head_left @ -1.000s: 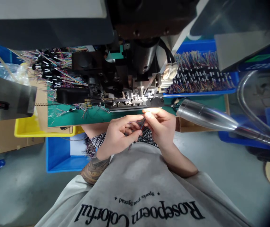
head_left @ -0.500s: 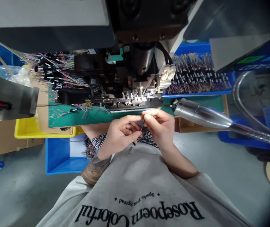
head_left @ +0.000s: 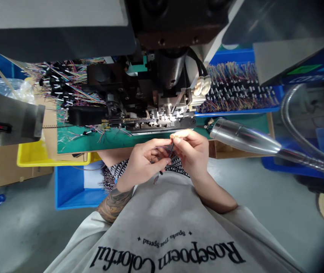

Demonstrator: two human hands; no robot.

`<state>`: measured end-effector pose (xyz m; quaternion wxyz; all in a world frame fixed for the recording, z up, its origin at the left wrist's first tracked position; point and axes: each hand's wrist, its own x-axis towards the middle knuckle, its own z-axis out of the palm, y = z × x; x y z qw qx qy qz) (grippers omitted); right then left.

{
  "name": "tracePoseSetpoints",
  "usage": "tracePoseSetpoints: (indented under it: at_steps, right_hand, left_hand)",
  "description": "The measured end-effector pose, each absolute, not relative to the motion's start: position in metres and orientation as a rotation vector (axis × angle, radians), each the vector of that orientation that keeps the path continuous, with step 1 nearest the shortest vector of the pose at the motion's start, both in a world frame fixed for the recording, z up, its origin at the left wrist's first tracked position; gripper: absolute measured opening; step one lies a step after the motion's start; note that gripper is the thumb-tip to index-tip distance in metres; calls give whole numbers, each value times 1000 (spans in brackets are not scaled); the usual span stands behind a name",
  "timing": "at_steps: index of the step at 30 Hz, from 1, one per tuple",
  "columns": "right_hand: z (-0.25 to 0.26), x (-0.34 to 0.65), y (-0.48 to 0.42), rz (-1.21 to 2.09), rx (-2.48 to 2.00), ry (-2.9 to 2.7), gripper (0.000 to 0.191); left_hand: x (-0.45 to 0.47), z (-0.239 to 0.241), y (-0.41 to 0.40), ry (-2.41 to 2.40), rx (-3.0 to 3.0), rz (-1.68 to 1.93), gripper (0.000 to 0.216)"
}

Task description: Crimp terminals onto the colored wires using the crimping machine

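Both hands meet just in front of the crimping machine (head_left: 162, 110). My left hand (head_left: 143, 161) is curled, fingers pinched on a short thin wire piece (head_left: 162, 168) whose dark end hangs down toward my grey shirt. My right hand (head_left: 191, 149) is closed too, thumb and forefinger pinching the upper end of the same wire near the machine's metal jaw. The wire's tip sits close below the feed track, apart from it.
A blue tray of finished wires with coloured ends (head_left: 235, 93) stands at the right, a loose pile of wires (head_left: 62, 81) at the left. A metal lamp head on a flexible neck (head_left: 244, 138) juts in from the right. A yellow bin (head_left: 36, 155) and a blue bin (head_left: 71, 185) sit below the green mat (head_left: 99, 138).
Almost nothing has moved. Both hands stay pinched on the wire in front of the machine, with only tiny finger shifts.
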<state>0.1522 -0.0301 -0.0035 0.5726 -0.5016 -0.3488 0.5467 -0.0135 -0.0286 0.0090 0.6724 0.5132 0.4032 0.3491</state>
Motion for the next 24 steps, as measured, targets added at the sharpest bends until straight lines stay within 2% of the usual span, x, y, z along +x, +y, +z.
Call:
tracePoseSetpoints:
  at_steps: [24]
  right_hand:
    - [-3,154,-29,1344,-1148,-805,14]
  left_hand:
    - [-11,11,-28,908,1136,804,41]
